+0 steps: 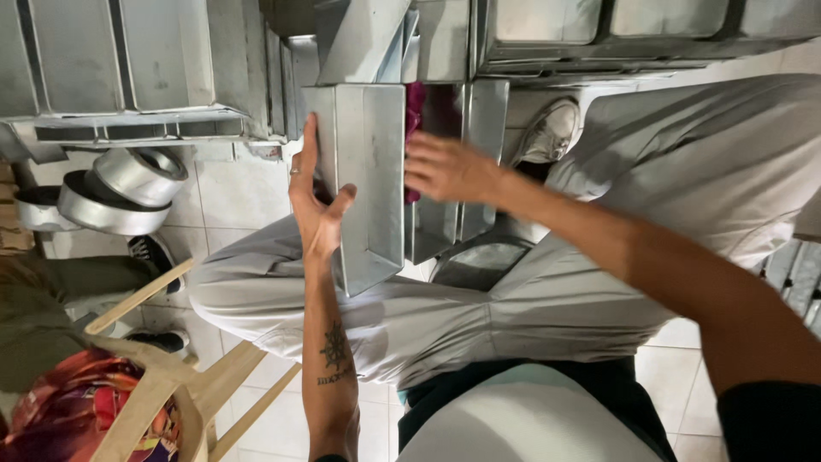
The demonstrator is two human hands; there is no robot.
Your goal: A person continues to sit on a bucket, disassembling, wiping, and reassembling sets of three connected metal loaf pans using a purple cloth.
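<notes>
My left hand [315, 198] grips the left wall of a rectangular grey metal pan [368, 180], holding it tilted on its side above my lap. My right hand [449, 168] reaches into the pan's open side, pressing a magenta cloth [414, 111] against the inside. The cloth is mostly hidden behind the pan wall and my fingers. I sit with grey trousers [547, 299] over my knees.
Stacks of rectangular metal pans [128, 68] line the top left and the top right [599, 30]. Round metal tins [111, 192] lie on the tiled floor at left. A wooden chair [171, 376] with another seated person stands at lower left. My white shoe [552, 133] rests on the floor.
</notes>
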